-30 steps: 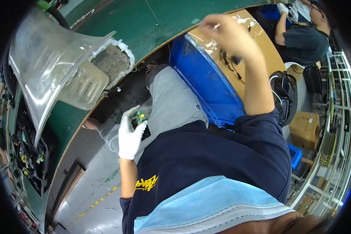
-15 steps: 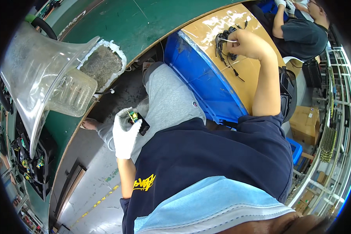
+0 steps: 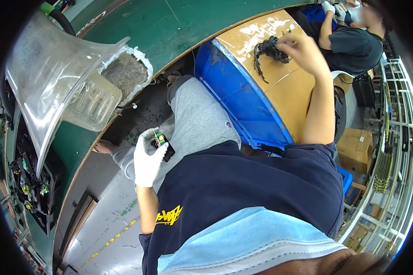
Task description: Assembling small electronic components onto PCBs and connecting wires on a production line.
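Observation:
My left hand [image 3: 147,160], in a white glove, is closed on a small circuit board [image 3: 160,139] with yellow and green parts, held upright above my lap. A black block-shaped piece [image 3: 169,151] is beside the board, partly behind the fingers; whether it is joined to the board I cannot tell. My bare right hand [image 3: 303,54] is raised over a cardboard sheet at the upper right, slightly blurred, fingers loosely bent and apart with nothing visible in them. Just left of its fingertips, a tangled bunch of black cables [image 3: 271,49] lies on the cardboard.
The cardboard [image 3: 289,98] tops a blue bin [image 3: 234,91] at my right. A green workbench [image 3: 137,23] curves along the far side, carrying a clear plastic hood [image 3: 55,68]. A black tray [image 3: 43,197] with circuit boards sits at left. Another person [image 3: 353,48] works at upper right.
My right hand has let go of the cable it was gripping and drawn back to the right. The cables are bunched more closely. My left hand still holds the board.

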The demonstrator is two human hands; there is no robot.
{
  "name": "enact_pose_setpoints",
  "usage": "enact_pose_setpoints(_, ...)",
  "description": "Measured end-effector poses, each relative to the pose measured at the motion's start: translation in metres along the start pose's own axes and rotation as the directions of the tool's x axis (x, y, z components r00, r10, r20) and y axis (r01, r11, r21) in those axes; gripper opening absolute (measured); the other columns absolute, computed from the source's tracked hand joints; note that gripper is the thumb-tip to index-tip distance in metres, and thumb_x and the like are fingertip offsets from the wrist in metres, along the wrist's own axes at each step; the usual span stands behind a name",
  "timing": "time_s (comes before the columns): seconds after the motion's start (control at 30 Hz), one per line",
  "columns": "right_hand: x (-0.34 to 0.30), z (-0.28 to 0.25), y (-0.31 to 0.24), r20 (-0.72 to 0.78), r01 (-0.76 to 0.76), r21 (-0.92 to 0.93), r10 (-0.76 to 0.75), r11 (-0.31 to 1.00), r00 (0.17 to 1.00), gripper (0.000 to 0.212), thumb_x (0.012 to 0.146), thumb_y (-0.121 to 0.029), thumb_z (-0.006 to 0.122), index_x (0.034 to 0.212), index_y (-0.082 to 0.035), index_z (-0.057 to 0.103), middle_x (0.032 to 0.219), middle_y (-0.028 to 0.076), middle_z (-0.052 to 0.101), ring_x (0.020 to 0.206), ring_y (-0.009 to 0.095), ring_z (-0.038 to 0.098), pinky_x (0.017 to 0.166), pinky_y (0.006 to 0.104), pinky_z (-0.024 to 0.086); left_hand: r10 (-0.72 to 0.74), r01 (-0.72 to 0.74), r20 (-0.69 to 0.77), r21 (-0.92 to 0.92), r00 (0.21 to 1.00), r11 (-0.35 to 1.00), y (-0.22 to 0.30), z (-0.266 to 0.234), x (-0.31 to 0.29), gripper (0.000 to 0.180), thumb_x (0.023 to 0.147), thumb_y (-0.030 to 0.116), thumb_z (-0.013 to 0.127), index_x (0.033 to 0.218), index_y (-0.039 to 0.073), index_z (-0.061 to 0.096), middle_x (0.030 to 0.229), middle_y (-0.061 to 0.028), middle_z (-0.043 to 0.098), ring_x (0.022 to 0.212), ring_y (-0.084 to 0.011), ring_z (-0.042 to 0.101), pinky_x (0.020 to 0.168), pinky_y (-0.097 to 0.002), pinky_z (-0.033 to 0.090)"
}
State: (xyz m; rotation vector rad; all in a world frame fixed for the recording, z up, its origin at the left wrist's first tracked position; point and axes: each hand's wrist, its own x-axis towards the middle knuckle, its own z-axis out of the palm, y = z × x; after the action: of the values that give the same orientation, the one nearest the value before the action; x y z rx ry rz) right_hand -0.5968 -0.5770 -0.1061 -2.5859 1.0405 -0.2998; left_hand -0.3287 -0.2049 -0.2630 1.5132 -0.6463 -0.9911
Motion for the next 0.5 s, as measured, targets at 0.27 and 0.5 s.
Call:
enact_pose_setpoints(0.27, 0.019, -0.056, 0.049, -0.469, -0.059, 0.595, 0.407, 0.801, 0.784, 0.018, 0.087, -0.021, 0.069, 0.089, -0.004, 0.069, 0.066, -0.007, 0.056, 0.051, -0.002, 0.038, 0.045, 0.016, 0.022, 0.001, -0.001, 0.01, 0.008, 1.0, 1.0, -0.008, -0.001, -0.001, 0.048, 0.076, 0.0, 0.071, 0.119, 0.0, 0.052, 0.111, -0.0075, 0.059, 0.104, -0.0149, 0.055, 0.093, -0.0284, 0.042)
enact_pose_setpoints(0.5, 0.031, -0.056, 0.012, -0.491, -0.061, 0.59, 0.418, 0.805, 0.764, 0.019, 0.088, -0.025, 0.068, 0.084, -0.007, 0.068, 0.065, -0.006, 0.055, 0.046, -0.002, 0.037, 0.041, 0.015, 0.023, -0.005, 0.005, 0.019, 0.01, 1.0, 1.0, -0.009, 0.0, 0.0, 0.047, 0.076, -0.001, 0.071, 0.119, 0.0, 0.052, 0.111, -0.0079, 0.059, 0.105, -0.0151, 0.055, 0.094, -0.0284, 0.042)
